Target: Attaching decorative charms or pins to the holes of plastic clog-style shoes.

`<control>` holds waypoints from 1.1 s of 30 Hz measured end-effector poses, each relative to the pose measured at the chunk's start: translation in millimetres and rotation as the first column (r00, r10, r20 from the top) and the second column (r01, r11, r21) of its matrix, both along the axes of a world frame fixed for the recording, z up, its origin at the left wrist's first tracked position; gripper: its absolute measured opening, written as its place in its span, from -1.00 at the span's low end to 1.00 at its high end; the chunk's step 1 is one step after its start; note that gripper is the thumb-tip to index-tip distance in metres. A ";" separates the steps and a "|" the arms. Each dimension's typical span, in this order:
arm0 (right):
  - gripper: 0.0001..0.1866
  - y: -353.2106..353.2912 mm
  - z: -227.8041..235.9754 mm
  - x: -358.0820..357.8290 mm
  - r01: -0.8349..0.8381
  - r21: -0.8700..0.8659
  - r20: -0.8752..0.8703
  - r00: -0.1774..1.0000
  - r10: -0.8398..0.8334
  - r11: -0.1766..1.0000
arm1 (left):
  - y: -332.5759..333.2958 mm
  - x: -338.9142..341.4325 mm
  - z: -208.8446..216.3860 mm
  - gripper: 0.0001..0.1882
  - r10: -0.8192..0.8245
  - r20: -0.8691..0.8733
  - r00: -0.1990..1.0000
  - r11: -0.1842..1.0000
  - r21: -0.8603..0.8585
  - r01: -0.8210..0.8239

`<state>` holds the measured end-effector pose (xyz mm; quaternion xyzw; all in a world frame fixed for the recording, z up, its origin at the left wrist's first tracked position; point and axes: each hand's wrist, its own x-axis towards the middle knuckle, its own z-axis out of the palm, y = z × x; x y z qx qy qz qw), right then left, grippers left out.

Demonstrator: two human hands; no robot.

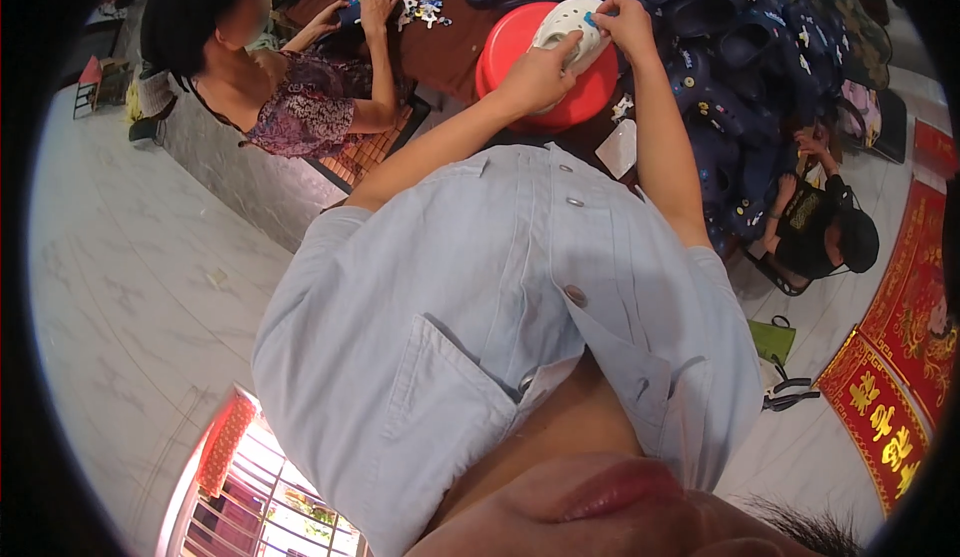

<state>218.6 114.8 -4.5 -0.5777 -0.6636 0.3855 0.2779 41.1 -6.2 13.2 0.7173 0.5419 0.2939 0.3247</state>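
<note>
Over a round red plastic stool or tub (pixel 505 42) I hold a white foam clog (pixel 562 21) with holes in its upper. My left hand (pixel 540 75) is closed round the clog's near part, with the thumb on top. At the far right of its upper, my right hand (pixel 628 29) pinches a small blue charm (pixel 590 20) against the clog. Whether the charm's back sits in a hole cannot be made out. Beside my right forearm lie a pale flat rectangular thing (pixel 617 147) and a few small white charms (pixel 622 107).
Dark blue clogs (pixel 730 107), several with charms, pile up on the right and at the back. A person (pixel 300 97) on the left handles a blue thing near a heap of charms (pixel 424 5). Another person (pixel 815 217) sits on the right. Red banners (pixel 890 407) lie beyond.
</note>
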 end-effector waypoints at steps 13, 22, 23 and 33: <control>-0.87 20.6 11.7 -6.8 -0.238 -0.138 0.162 0.952 0.259 0.961 | 0.1 -1.6 2.5 -0.35 -0.021 -0.051 0.998 0.996 -0.090 0.016; -0.83 -41.9 12.2 -15.0 -0.222 0.297 0.496 0.867 0.049 0.929 | -3.2 -2.1 1.3 -0.34 -0.002 -0.046 0.999 0.998 -0.066 -0.001; -0.77 -46.7 11.7 -11.2 -0.235 0.312 0.482 0.874 0.060 0.920 | -5.0 -1.6 3.3 -0.35 -0.018 -0.075 0.997 0.997 -0.077 0.012; -0.76 -44.8 22.4 -11.7 -0.405 0.237 0.719 0.684 0.120 0.883 | 3.2 2.8 -9.1 -0.31 0.000 0.002 1.000 1.000 0.000 0.000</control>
